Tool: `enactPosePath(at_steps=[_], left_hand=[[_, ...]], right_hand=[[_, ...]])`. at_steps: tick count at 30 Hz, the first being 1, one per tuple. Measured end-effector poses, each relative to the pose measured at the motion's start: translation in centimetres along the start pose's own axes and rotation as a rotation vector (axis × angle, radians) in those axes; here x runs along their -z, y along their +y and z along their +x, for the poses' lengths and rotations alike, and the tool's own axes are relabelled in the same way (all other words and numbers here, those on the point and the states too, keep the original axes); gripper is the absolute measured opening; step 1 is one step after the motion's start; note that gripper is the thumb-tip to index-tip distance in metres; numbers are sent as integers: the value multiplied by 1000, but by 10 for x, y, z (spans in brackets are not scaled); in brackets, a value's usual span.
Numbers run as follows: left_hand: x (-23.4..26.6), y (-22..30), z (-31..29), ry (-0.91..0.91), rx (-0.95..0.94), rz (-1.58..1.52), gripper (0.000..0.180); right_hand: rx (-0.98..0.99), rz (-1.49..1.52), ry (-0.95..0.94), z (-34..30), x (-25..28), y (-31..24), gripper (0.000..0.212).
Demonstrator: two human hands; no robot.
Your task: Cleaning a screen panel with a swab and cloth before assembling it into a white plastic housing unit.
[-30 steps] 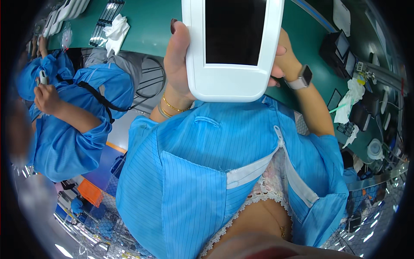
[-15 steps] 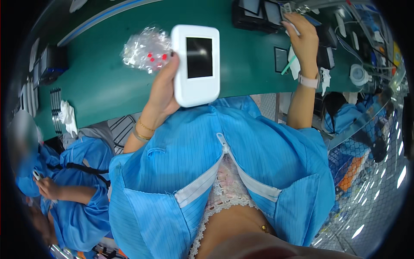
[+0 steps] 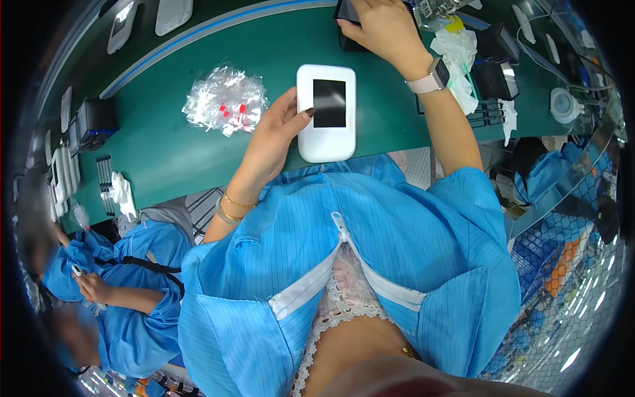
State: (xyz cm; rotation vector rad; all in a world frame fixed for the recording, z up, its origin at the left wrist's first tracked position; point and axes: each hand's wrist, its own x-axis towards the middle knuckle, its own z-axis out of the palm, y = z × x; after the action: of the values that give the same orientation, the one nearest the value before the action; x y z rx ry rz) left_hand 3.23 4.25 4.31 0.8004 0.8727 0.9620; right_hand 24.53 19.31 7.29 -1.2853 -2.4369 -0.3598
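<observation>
My left hand (image 3: 274,135) is closed on a white handheld device (image 3: 327,144) with rounded corners and a dark screen. Its thumb lies across the front beside the screen, the other fingers at the left edge. The device is near the front edge of the green table, screen up. At the far side my right hand (image 3: 387,36), a watch (image 3: 430,76) on its wrist, is over a black box (image 3: 347,41). The thumb is apart from the fingers, but the picture's top edge cuts the fingertips off, and I cannot see whether they hold anything.
Crumpled clear plastic (image 3: 221,99) with red bits lies left of the device. Right of the box are a clear bottle (image 3: 433,14), white tissue (image 3: 458,49) and black strips (image 3: 486,116). White devices (image 3: 63,172) line the left side. A co-worker in blue (image 3: 142,284) sits there.
My right hand has moved left from beside the bottle to the black box. My left hand has shifted the device to the right and lower, with the thumb now over its front.
</observation>
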Motion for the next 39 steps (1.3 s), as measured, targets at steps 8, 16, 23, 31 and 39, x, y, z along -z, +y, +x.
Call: enactPosePath(at_steps=[8, 16, 23, 31, 39], left_hand=[[18, 11, 0, 17, -40, 331, 47], [5, 48, 23, 131, -415, 776, 33], [-37, 48, 129, -146, -1090, 1411, 29], [-48, 42, 160, -1, -1057, 1400, 18], [21, 75, 230, 2, -923, 1836, 51]], right_hand=[[106, 412, -116, 12, 24, 32, 28], [105, 322, 52, -13, -12, 53, 30], [102, 124, 389, -17, -14, 38, 25], [-222, 657, 479, -27, 6, 63, 21], [-186, 794, 626, -38, 48, 62, 21]])
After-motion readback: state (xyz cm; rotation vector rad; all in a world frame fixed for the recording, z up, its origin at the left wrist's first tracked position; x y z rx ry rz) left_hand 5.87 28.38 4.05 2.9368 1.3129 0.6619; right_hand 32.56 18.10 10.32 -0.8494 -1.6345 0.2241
